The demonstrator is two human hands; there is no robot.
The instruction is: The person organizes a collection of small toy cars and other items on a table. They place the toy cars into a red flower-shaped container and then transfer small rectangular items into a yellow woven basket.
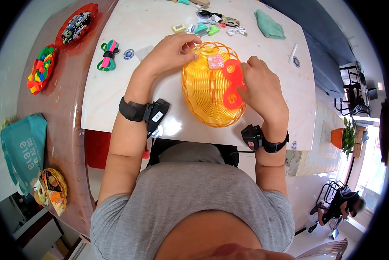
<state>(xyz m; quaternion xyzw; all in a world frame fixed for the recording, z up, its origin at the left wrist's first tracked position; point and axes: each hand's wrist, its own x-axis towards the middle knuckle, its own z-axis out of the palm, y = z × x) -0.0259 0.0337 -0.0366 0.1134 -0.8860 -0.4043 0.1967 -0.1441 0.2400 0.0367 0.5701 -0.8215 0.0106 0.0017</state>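
Note:
A yellow woven plastic basket (199, 94) stands on the white table in front of me. In it lie a small pink square with a white flower pattern (216, 61) and a red plastic piece with two ring-shaped ends (232, 101). My left hand (176, 50) is at the basket's upper left rim, thumb and fingers about the edge; whether it grips the rim is hard to tell. My right hand (261, 86) is over the basket's right side with its fingers on the middle of the red piece. Its fingertips are partly hidden.
Behind the basket lie a yellow box (178, 28), green plastic pieces (213, 30), a toy car (230, 21) and a white cable (236, 31). A green cloth (269, 25) and white stick (293, 52) are right; colourful bands (108, 56) are left. A person (342, 204) sits far right.

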